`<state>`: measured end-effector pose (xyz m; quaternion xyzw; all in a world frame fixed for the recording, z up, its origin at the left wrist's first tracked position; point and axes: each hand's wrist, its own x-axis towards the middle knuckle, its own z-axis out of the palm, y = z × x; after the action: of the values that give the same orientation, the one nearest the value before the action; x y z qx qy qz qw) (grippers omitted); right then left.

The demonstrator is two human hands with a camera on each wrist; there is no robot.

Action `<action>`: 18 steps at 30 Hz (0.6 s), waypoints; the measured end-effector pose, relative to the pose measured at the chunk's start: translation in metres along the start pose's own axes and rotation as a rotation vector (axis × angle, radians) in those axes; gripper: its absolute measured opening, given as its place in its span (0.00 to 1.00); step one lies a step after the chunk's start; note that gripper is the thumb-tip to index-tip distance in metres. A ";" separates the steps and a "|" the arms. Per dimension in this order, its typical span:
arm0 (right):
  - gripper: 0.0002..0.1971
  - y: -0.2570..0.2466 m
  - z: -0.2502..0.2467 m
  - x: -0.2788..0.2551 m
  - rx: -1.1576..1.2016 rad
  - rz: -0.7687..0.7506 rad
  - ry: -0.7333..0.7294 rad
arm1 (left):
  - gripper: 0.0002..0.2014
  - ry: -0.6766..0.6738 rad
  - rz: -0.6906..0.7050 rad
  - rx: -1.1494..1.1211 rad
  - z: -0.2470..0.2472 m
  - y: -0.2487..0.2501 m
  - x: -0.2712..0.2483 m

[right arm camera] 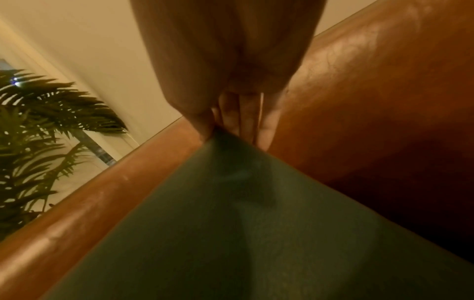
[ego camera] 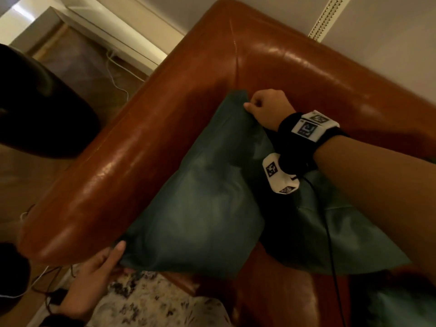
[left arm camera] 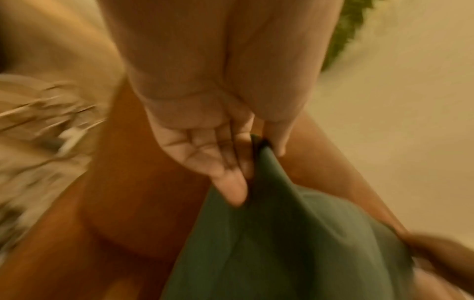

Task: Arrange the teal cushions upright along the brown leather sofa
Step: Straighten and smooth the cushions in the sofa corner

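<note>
Left hand: my left hand point(ego camera: 94, 277) holds the near corner of the teal cushion point(ego camera: 200, 208); my fingers point(left arm camera: 228, 182) lie nearly straight along one face and the thumb presses the other, pinching the fabric.
Armrest: the sofa point(ego camera: 113, 166) armrest runs just beyond my left fingers, touching the cushion's edge.
Teal cushion: it lies tilted in the sofa's corner, stretched between both hands.
Right hand: my right hand point(ego camera: 266, 107) is curled, thumb and fingers point(right arm camera: 243, 115) clamped on the far corner, just beside the backrest.
Second cushion: another teal cushion point(ego camera: 354, 232) lies under my right forearm.
</note>
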<state>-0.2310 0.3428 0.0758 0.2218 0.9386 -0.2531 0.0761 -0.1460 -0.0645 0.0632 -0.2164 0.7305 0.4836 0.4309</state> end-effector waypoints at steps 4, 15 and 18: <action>0.12 0.017 -0.016 -0.006 0.080 0.050 0.169 | 0.18 0.148 0.185 0.100 0.001 0.017 -0.005; 0.16 0.026 -0.020 -0.020 0.130 -0.006 0.129 | 0.17 0.457 0.241 0.113 -0.006 -0.001 -0.015; 0.15 0.021 -0.014 -0.021 0.132 -0.019 0.114 | 0.17 0.381 0.184 0.181 -0.008 -0.008 -0.015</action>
<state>-0.2028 0.3582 0.0841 0.2314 0.9247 -0.3022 0.0056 -0.1352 -0.0765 0.0732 -0.1966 0.8557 0.4039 0.2569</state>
